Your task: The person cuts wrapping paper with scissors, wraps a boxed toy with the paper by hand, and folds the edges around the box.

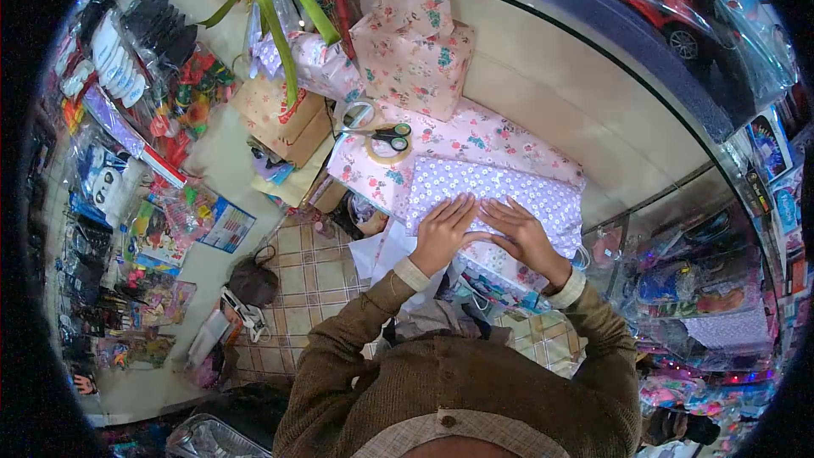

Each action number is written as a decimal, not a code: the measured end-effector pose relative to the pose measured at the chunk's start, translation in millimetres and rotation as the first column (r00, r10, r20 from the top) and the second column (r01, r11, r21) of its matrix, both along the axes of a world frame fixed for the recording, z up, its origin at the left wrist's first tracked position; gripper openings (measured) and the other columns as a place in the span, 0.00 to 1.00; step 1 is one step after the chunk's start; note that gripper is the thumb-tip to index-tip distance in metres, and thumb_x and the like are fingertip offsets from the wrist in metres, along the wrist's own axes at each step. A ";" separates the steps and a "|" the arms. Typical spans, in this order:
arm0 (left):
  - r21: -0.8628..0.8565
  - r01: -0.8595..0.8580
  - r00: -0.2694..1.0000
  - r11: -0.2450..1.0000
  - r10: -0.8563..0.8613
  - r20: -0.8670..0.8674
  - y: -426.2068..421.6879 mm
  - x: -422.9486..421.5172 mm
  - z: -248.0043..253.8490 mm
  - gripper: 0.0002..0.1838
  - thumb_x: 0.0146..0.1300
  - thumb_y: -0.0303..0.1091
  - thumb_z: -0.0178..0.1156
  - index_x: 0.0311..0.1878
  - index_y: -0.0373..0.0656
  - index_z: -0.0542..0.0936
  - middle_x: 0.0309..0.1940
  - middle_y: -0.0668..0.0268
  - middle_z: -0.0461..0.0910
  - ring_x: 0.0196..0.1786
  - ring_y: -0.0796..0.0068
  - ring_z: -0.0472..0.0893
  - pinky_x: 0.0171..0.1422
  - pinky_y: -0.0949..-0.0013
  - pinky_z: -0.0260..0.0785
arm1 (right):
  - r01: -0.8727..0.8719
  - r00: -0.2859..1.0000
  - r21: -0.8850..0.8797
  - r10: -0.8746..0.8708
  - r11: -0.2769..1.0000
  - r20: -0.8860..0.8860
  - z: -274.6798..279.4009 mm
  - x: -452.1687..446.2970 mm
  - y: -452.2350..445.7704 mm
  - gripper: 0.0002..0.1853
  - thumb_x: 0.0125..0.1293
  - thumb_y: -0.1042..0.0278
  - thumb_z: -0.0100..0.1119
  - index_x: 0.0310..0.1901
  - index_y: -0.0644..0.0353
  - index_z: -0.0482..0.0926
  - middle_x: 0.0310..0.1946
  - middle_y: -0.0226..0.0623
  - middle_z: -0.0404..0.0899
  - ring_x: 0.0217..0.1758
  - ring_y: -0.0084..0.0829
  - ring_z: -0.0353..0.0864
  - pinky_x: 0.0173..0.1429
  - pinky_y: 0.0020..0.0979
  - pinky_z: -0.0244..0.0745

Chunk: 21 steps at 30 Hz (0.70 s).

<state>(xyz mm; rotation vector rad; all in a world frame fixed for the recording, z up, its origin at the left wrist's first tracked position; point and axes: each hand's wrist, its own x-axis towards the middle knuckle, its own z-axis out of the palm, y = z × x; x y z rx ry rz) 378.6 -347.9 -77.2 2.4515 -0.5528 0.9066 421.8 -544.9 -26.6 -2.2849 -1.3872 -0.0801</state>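
My left hand [449,225] lies flat with fingers stretched out on a folded lavender paper [496,180] patterned with small white flowers. Beside it, my right hand [519,233] also presses flat on the same paper, fingers extended. The two hands nearly meet, thumbs pointing toward each other. Beneath the lavender paper spreads a pink floral paper [517,142]. On its left part rest scissors [392,132] with dark and green handles, overlapping a roll of tape [370,153]. A second tape roll [360,110] lies just behind the scissors.
Behind the papers stands a pink floral paper bag [415,59]. Green ribbon [270,25] hangs at the back left, above a tan paper bag [284,119]. Packaged goods [178,229] line the left side. A boxed red toy car [649,0] sits at the upper right.
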 end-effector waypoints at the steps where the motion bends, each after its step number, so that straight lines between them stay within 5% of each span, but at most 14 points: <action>1: -0.005 0.018 1.000 1.000 -0.018 0.011 2.2 -0.3 1.2 0.26 0.50 0.47 0.66 0.48 0.38 0.79 0.49 0.60 0.80 0.55 0.64 0.78 0.60 0.62 0.67 | 0.004 1.000 0.007 -0.004 1.000 -0.007 1.1 -0.7 1.2 0.27 0.58 0.65 0.59 0.61 0.56 0.69 0.62 0.41 0.69 0.67 0.40 0.65 0.71 0.45 0.56; 4: -0.169 0.157 0.982 0.973 -0.173 -0.080 21.3 -6.5 14.9 0.21 0.53 0.43 0.67 0.44 0.36 0.80 0.46 0.57 0.81 0.50 0.62 0.80 0.55 0.63 0.70 | 0.014 1.000 0.013 -0.014 1.000 -0.012 4.1 -2.0 2.1 0.27 0.58 0.65 0.59 0.61 0.54 0.70 0.61 0.40 0.69 0.66 0.40 0.65 0.70 0.44 0.58; 7: -0.522 -0.144 0.988 0.841 0.096 -0.118 44.8 -8.8 11.1 0.16 0.55 0.42 0.66 0.37 0.36 0.80 0.37 0.59 0.82 0.40 0.67 0.80 0.46 0.67 0.71 | 0.015 1.000 -0.003 -0.015 1.000 0.010 3.3 -0.5 1.4 0.26 0.59 0.64 0.58 0.61 0.53 0.70 0.61 0.39 0.70 0.66 0.39 0.66 0.70 0.44 0.58; 10: -0.778 -0.295 0.955 0.554 0.205 -0.216 64.6 0.6 10.1 0.17 0.57 0.44 0.65 0.24 0.39 0.78 0.22 0.67 0.78 0.27 0.76 0.75 0.34 0.73 0.66 | 0.019 1.000 -0.014 -0.018 1.000 0.024 2.7 -1.6 2.1 0.26 0.60 0.63 0.57 0.61 0.52 0.70 0.61 0.39 0.69 0.66 0.39 0.66 0.70 0.44 0.58; 13: -0.776 -0.597 0.636 0.206 -0.468 -0.613 88.3 -2.0 22.6 0.21 0.59 0.46 0.65 0.17 0.43 0.74 0.15 0.76 0.68 0.21 0.86 0.66 0.26 0.78 0.56 | 0.012 0.999 -0.032 -0.011 0.999 0.040 2.7 -0.8 2.7 0.25 0.60 0.63 0.57 0.61 0.52 0.70 0.61 0.39 0.69 0.66 0.39 0.66 0.70 0.44 0.58; 17: -0.756 -0.417 0.676 0.505 -0.384 -0.629 80.2 5.9 3.1 0.21 0.60 0.43 0.64 0.15 0.47 0.71 0.15 0.82 0.61 0.21 0.91 0.55 0.24 0.77 0.44 | 0.015 0.999 -0.038 -0.013 0.999 0.045 4.8 -1.7 2.6 0.25 0.60 0.63 0.57 0.61 0.52 0.70 0.61 0.38 0.69 0.65 0.38 0.67 0.70 0.44 0.59; 21: -0.830 -0.449 0.648 0.331 -0.518 -0.558 76.7 -0.8 16.6 0.20 0.62 0.39 0.63 0.15 0.48 0.70 0.16 0.83 0.61 0.21 0.91 0.55 0.25 0.78 0.44 | 0.015 0.998 -0.011 -0.014 1.000 0.059 3.7 -1.6 0.3 0.25 0.60 0.63 0.58 0.61 0.51 0.71 0.61 0.38 0.70 0.65 0.37 0.68 0.69 0.43 0.60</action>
